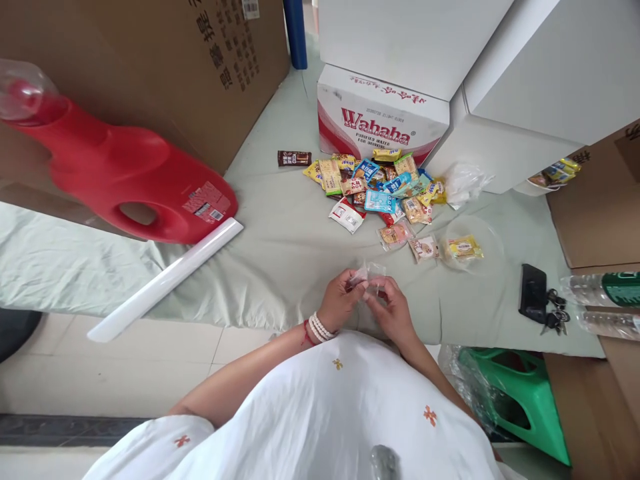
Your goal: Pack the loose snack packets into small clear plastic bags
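Note:
My left hand and my right hand meet in front of my white top, both pinching a small clear plastic bag between the fingertips. A white bead bracelet sits on my left wrist. Beyond the hands, on a pale green cloth, lies a pile of wrapped snacks. A few single packets lie nearer, among them a yellow one on a clear plastic sheet.
A red detergent jug and a white tube lie at left. A Wahaha carton stands behind the snacks. A black phone with keys, water bottles and a green plastic item are at right.

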### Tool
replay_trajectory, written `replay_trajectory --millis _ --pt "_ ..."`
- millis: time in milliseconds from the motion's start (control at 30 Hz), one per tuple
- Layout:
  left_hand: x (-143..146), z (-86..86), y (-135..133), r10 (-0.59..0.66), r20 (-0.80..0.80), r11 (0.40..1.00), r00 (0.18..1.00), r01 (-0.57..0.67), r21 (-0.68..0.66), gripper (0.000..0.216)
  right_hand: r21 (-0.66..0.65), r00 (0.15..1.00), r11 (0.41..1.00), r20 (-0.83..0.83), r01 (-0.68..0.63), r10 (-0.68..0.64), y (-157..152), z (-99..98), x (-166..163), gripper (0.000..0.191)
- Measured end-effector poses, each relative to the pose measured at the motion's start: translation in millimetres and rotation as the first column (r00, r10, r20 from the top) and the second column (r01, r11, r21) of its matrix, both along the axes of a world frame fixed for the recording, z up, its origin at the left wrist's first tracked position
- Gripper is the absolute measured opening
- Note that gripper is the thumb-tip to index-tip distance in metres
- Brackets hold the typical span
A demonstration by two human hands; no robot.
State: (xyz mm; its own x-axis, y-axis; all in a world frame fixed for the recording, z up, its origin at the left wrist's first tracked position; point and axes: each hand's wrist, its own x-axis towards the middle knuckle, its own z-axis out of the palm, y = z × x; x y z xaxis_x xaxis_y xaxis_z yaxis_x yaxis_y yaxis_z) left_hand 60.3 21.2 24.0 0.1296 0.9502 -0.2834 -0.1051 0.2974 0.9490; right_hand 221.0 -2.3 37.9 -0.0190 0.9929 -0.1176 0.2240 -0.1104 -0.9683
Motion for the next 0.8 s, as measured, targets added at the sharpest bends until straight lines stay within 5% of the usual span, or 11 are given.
replay_trajectory --millis 167,367,500,667,800 --pt "-21 -5.9 10 0.000 0.066 0.999 0.998 0.003 -0.050 0.042 -0.256 0.893 0.933 -0.310 0.251 -0.326 13 -10.1 16 0.033" --pt "-42 -14.3 22 0.117 -0.010 0.992 0.993 -0.118 -0.053 0.045 -0.458 0.809 0.848 -0.372 0.266 -0.455 13 -13.0 31 0.043" --pt "-55 -17.5 25 0.158 -0.222 0.987 0.962 -0.157 0.024 0.036 -0.400 0.780 0.854 -0.393 0.333 -0.488 9 -16.2 22 0.042" --pt "-61 -8.2 7 0.283 -0.619 0.921 0.733 -0.029 0.388 0.022 -0.231 0.771 0.874 -0.411 0.428 -0.486 10 -9.7 18 0.033" --pt "-42 5.6 -7 0.090 -0.546 0.888 0.833 0.181 0.423 0.017 -0.228 0.780 0.886 -0.420 0.404 -0.464 13 3.3 13 0.032"
